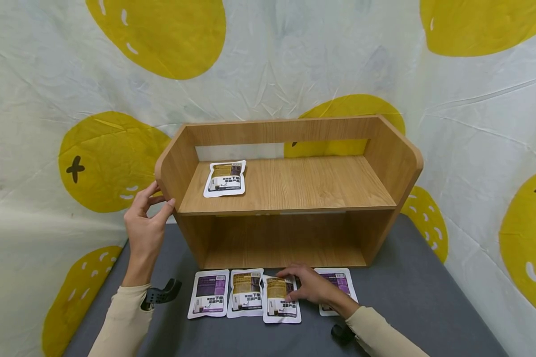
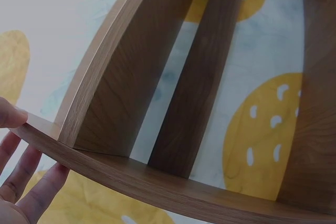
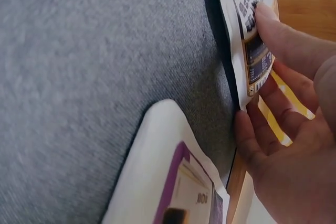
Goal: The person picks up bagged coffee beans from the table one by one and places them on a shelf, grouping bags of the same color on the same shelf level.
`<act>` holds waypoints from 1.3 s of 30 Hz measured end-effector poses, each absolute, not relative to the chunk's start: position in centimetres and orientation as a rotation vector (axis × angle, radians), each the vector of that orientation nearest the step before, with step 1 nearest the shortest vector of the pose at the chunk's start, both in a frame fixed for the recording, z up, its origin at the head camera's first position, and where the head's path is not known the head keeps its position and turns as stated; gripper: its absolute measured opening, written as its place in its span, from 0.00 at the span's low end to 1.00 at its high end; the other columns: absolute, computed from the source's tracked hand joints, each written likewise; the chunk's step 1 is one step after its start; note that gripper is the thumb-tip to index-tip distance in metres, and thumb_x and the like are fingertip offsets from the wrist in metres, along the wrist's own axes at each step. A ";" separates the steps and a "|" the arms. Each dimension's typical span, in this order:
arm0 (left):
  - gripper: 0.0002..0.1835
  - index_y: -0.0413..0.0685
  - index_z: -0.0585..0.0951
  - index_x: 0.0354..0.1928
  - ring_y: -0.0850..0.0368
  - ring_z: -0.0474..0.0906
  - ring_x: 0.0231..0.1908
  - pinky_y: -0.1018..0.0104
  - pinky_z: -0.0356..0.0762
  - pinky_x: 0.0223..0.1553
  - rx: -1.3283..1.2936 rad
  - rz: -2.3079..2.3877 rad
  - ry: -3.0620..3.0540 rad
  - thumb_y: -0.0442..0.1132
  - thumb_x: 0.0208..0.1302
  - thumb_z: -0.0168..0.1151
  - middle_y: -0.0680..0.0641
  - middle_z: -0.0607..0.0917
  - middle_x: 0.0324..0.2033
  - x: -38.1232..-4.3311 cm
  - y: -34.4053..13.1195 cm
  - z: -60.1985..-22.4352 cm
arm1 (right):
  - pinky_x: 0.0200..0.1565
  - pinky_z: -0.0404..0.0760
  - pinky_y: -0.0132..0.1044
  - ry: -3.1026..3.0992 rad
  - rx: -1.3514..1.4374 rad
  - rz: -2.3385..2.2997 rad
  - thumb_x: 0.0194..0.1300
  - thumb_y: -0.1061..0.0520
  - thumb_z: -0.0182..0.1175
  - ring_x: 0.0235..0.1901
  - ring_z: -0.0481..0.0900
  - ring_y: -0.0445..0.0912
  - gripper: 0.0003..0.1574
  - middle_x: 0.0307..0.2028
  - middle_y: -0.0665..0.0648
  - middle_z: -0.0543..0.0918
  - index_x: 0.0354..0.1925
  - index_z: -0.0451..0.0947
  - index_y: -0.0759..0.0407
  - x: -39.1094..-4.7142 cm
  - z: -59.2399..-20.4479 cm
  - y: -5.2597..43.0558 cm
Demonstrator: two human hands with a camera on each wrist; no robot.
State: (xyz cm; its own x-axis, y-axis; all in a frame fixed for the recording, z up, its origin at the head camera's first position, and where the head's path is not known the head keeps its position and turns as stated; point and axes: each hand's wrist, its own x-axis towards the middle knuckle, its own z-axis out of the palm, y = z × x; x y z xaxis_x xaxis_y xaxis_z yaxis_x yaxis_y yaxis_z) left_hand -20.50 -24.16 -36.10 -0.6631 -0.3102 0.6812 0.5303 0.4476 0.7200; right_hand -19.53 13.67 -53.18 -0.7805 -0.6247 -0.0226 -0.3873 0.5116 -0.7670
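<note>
My left hand [image 1: 146, 229] grips the left side panel of a two-tier wooden shelf [image 1: 303, 183]. In the left wrist view, its thumb is on one side of the panel's edge [image 2: 105, 174] and its fingers on the other. Lower down, my right hand [image 1: 311, 285] pinches a white pouch with a brown-and-gold label [image 1: 277, 310], thumb on its printed face. The right wrist view shows fingers at the edge of that pouch [image 3: 249, 35]. Left of it lie another brown-labelled pouch [image 1: 246, 297] and a purple-labelled pouch [image 1: 210, 292].
One brown-labelled pouch [image 1: 225, 179] lies on the upper shelf, at the left. Another purple-labelled pouch [image 1: 339, 280] is partly hidden under my right forearm. A grey cloth [image 1: 411, 277] covers the table. White sheeting with yellow shapes [image 1: 268, 89] hangs behind.
</note>
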 end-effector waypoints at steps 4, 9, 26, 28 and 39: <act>0.31 0.61 0.79 0.66 0.61 0.82 0.46 0.80 0.82 0.39 -0.180 -1.317 -1.891 0.29 0.63 0.70 0.48 0.83 0.55 -20.5 -24.2 -36.1 | 0.58 0.75 0.48 2.469 -0.895 -1.083 0.54 0.52 0.78 0.55 0.75 0.50 0.40 0.53 0.51 0.79 0.64 0.78 0.58 -19.5 -53.0 13.8; 0.31 0.62 0.79 0.66 0.62 0.82 0.46 0.80 0.82 0.39 -0.169 -1.318 -1.894 0.29 0.62 0.71 0.48 0.83 0.55 -20.4 -24.2 -36.2 | 0.57 0.74 0.47 2.466 -0.852 -1.024 0.52 0.48 0.80 0.55 0.73 0.49 0.41 0.50 0.48 0.79 0.63 0.80 0.56 -19.6 -52.9 14.0; 0.31 0.61 0.80 0.66 0.63 0.82 0.45 0.80 0.82 0.40 -0.185 -1.310 -1.891 0.29 0.62 0.71 0.49 0.84 0.55 -20.6 -24.3 -36.3 | 0.50 0.76 0.33 2.176 -0.845 -1.325 0.57 0.57 0.76 0.47 0.78 0.45 0.41 0.55 0.55 0.81 0.68 0.74 0.56 -19.7 -52.7 15.4; 0.31 0.61 0.80 0.66 0.63 0.82 0.45 0.80 0.82 0.40 -0.183 -1.312 -1.891 0.29 0.62 0.71 0.48 0.83 0.55 -20.6 -24.3 -36.3 | 0.49 0.77 0.33 2.156 -0.839 -1.344 0.60 0.57 0.74 0.46 0.79 0.44 0.40 0.56 0.56 0.82 0.69 0.74 0.55 -19.8 -52.7 15.6; 0.31 0.61 0.80 0.66 0.62 0.82 0.46 0.80 0.82 0.40 -0.179 -1.312 -1.893 0.30 0.63 0.70 0.48 0.83 0.55 -20.6 -24.2 -36.3 | 0.66 0.70 0.48 2.183 -0.809 -1.369 0.68 0.54 0.67 0.66 0.72 0.53 0.38 0.68 0.55 0.75 0.74 0.69 0.51 -19.9 -53.3 16.2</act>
State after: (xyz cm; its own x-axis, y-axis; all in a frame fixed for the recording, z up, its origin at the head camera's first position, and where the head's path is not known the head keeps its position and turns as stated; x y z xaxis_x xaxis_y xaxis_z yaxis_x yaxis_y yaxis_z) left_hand -20.62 -24.20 -36.26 -0.6640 -0.3133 0.6789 0.5259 0.4498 0.7219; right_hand -19.88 16.24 -53.32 -0.7335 -0.6775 -0.0554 -0.2452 0.3397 -0.9080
